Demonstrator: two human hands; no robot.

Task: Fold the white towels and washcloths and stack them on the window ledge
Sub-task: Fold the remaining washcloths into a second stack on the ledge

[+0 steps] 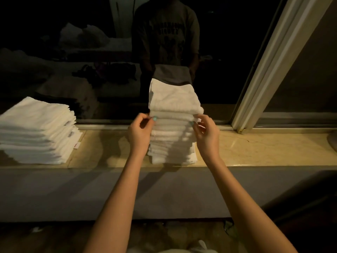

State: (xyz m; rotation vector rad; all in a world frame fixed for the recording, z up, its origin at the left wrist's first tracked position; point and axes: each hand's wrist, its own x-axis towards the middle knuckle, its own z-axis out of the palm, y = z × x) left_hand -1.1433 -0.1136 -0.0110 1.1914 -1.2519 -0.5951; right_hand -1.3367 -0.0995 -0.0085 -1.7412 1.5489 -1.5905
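- Two bare forearms (116, 207) reach up from the bottom edge towards the window ledge (264, 148), one on each side of a tall washcloth stack (171, 143).
- At the left hand (140, 128) the fingers (154, 118) are curled, and their tips meet the near left corner of the top washcloth (174, 99). I cannot tell whether they pinch it or only touch it.
- At the right hand (207, 132) the fingers (196, 119) are drawn narrow and pinch the near right corner of the same cloth.
- That top washcloth is soft white terry, folded to a rough rectangle. It lies flat on the stack, and its near edge slightly overhangs the layers below.
- Below it the stack shows many thick folded edges, roughly aligned, standing on the ledge close to the front lip.
- Well apart to the left, a wider, lower towel stack (36, 130) of white folded terry sits on the same ledge, with small labels showing on its right side.
- Polished yellowish stone with faint veining and a visible joint forms the ledge.
- Behind it, dark window glass (228, 52) gives dim reflections, and a pale ridged window frame (269, 61) slants up at the right.
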